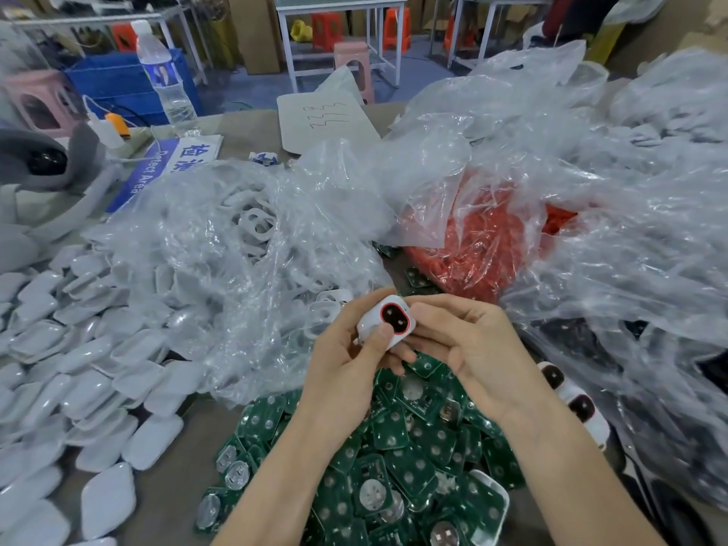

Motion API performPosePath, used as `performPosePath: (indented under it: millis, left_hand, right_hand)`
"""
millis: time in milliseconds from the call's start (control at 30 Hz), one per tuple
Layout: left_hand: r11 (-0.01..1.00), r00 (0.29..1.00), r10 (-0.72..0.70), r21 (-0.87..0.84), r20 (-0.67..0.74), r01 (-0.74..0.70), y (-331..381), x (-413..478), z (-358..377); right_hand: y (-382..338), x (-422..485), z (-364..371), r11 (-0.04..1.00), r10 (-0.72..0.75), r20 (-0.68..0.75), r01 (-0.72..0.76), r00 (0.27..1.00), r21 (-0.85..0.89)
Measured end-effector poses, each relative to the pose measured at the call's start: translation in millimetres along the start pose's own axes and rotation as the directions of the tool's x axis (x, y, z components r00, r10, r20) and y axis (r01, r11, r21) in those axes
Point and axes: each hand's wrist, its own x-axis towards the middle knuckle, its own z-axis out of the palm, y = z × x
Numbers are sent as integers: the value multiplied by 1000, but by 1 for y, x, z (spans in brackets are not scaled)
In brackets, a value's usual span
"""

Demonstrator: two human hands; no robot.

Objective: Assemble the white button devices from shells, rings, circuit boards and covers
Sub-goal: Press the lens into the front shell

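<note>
Holding 1 white button device [384, 321] between them, both hands meet above the heap of green circuit boards [394, 447]. The left hand [346, 360] wraps the device from its left side, thumb pressed on the lower front edge and fingers curled behind it. The right hand [468, 344] closes on the device's right end, fingertips folded in against the shell. On the device's face a red ring [395, 317] frames 2 dark buttons.

Left of the left fingers, white covers [78, 368] lie spread over the table. Beyond the fingertips of both hands sits a clear bag of white shells [252, 230], and beyond the right fingers a bag of red rings [484, 246]. Just right of the right wrist lie 2 finished devices [571, 400] with dark buttons, beside a crumpled plastic bag [630, 309] whose dark contents I cannot make out.
</note>
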Motion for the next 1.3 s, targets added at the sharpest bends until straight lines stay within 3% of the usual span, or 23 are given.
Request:
performPosePath:
  millis: [233,400,700,867,1100,1300]
  left_hand:
    - [999,999,-30,-16,-25,30,0,1,1]
    - [997,998,-59,-55,-26,58,2,1,3]
    - [993,997,-74,-98,-9,72,6,-1,4]
    - [997,999,-30,-77,-41,27,4,-3,7]
    - [999,994,-14,49,-107,19,6,-3,4]
    - [976,994,-112,-188,-2,110,7,-5,-1]
  right_hand:
    - [10,-1,9,996,-23,-81,17,996,-83]
    - [10,-1,11,996,0,-50,5,999,91]
    - [9,2,8,990,29,9,-30,1000,139]
    - [5,3,4,995,6,100,-16,995,100]
    - [3,2,7,988,-74,27,77,997,-136]
    - [-5,-2,11,994,-76,93,83,993,-71]
